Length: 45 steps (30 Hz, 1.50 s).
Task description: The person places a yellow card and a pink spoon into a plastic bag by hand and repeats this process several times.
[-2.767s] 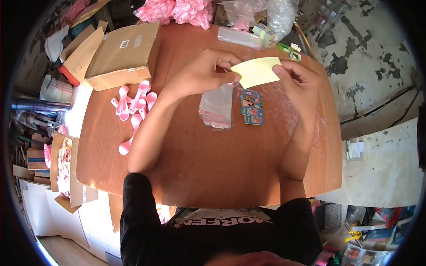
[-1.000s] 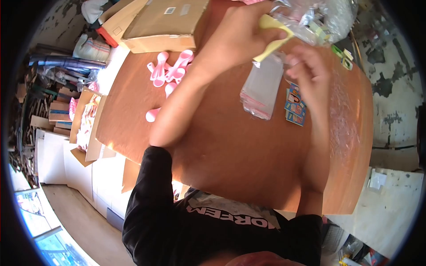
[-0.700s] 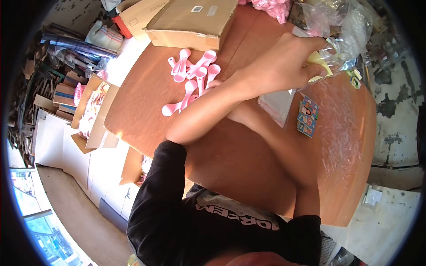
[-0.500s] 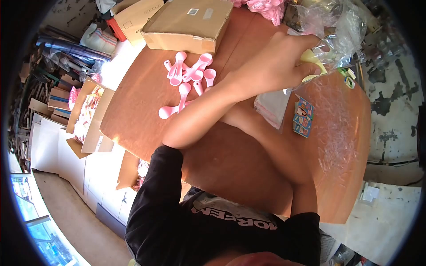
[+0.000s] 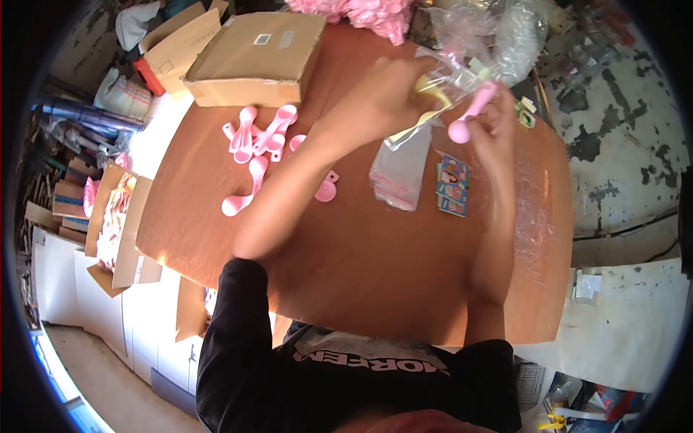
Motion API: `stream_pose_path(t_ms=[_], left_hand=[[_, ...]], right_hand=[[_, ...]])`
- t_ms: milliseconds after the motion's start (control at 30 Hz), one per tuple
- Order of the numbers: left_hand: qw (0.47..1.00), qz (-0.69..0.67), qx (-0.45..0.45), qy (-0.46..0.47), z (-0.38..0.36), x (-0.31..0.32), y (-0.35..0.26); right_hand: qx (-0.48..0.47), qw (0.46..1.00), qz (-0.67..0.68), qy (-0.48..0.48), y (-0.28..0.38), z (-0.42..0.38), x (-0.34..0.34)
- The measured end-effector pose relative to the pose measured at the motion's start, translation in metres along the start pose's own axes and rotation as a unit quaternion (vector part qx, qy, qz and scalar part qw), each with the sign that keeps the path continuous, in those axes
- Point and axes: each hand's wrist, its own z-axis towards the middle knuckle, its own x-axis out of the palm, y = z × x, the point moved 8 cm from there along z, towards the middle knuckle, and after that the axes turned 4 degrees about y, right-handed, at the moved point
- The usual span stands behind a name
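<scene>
My left hand (image 5: 398,94) is closed on a clear plastic bag (image 5: 456,78). A yellow piece (image 5: 433,95) shows by its fingers, partly hidden. To the right, my right hand (image 5: 494,133) grips a pink measuring spoon (image 5: 473,112), its round bowl pointing down-left, next to the bag. Several more pink spoons (image 5: 253,136) lie in a loose group left of my left forearm, which partly covers them. Another pink spoon (image 5: 326,189) rests just right of that forearm. Below my hands lie a stack of flat clear bags (image 5: 397,173) and some blue printed cards (image 5: 453,184).
A closed cardboard box (image 5: 256,58) stands at the table's back left. Behind are pink bagged items (image 5: 372,16) and crumpled clear plastic (image 5: 520,40). A green-and-white item (image 5: 525,114) lies near the right edge. Open cartons (image 5: 119,224) stand on the floor at left.
My right hand has come from beneath my left forearm out to the right, now with a pink spoon. My left hand and the bag appear lower left as the view shifted.
</scene>
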Motion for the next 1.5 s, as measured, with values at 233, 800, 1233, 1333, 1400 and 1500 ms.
stream_pose_path(t_ms=[233, 800, 1233, 1333, 1400, 1500], left_hand=[[0.990, -0.005, -0.054, 0.128, 0.001, 0.040, 0.004], [0.977, -0.078, -0.095, 0.171, -0.004, 0.073, -0.003], [0.952, -0.300, -0.050, 0.035, 0.001, 0.067, -0.002], [0.950, -0.296, -0.089, 0.041, 0.000, 0.069, 0.005], [0.948, -0.291, -0.099, 0.082, -0.003, 0.071, -0.002], [0.956, -0.252, -0.092, 0.117, -0.004, 0.072, -0.009]], right_hand=[[-0.075, 0.976, 0.075, -0.190, 0.077, -0.016, -0.070], [-0.098, 0.990, 0.005, -0.103, 0.077, -0.022, -0.030], [-0.028, 0.998, 0.056, -0.023, 0.077, -0.026, -0.019], [-0.207, 0.964, -0.155, -0.057, 0.117, -0.029, -0.026], [-0.224, 0.951, -0.206, -0.050, 0.123, -0.031, -0.027], [-0.223, 0.941, -0.255, -0.005, 0.121, -0.032, -0.023]])
